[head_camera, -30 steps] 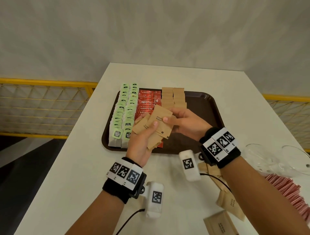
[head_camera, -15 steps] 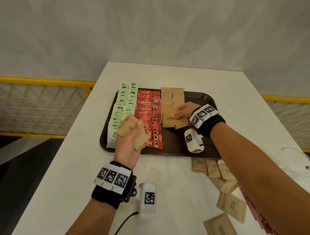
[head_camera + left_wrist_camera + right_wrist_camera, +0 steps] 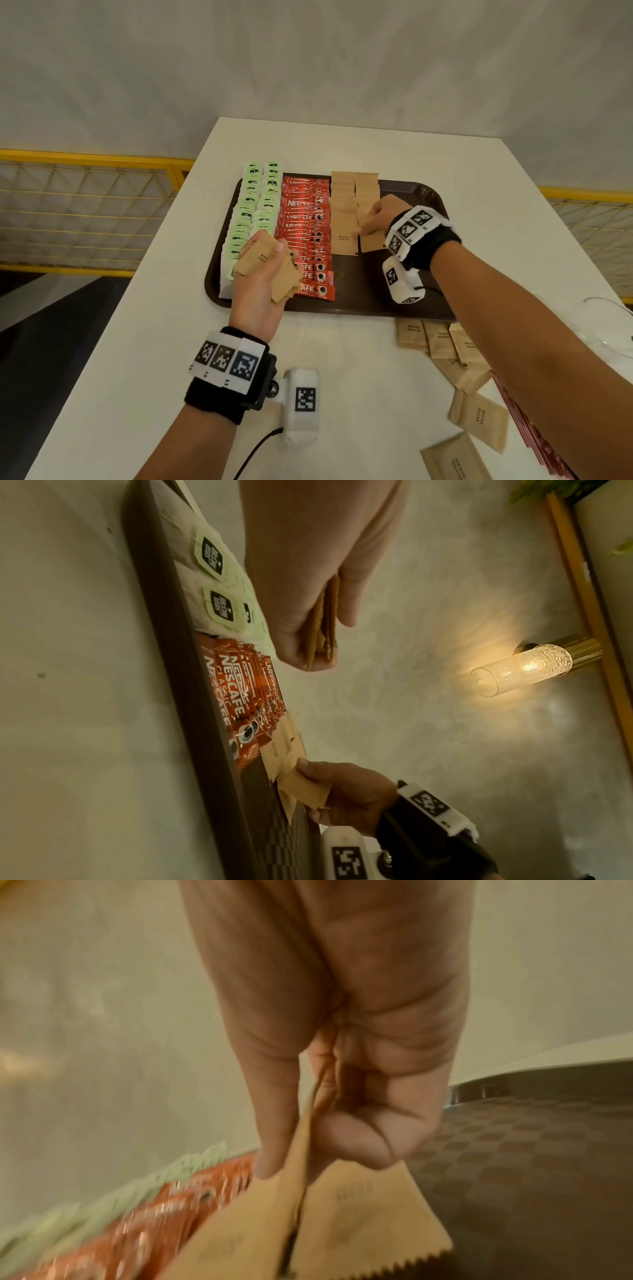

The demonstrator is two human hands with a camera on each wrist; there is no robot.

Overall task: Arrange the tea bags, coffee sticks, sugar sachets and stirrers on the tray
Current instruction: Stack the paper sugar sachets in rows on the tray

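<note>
Brown sugar sachets (image 3: 342,236) are being laid in rows mid-tray (image 3: 411,301); the right hand (image 3: 380,216) pinches one down. The left hand (image 3: 263,274) clamps a spare stack (image 3: 267,270) between thumb and fingers. Next, I judge, release it flush, then draw another.

Since one second ago, the right hand (image 3: 378,219) has separated from the left hand (image 3: 263,274) and moved to the brown paper sugar sachet rows (image 3: 354,205) on the dark brown plastic tray (image 3: 404,301), placing one kraft-brown sachet (image 3: 371,240). The left hand's stack of brown sachets (image 3: 269,270) has shifted left.
</note>
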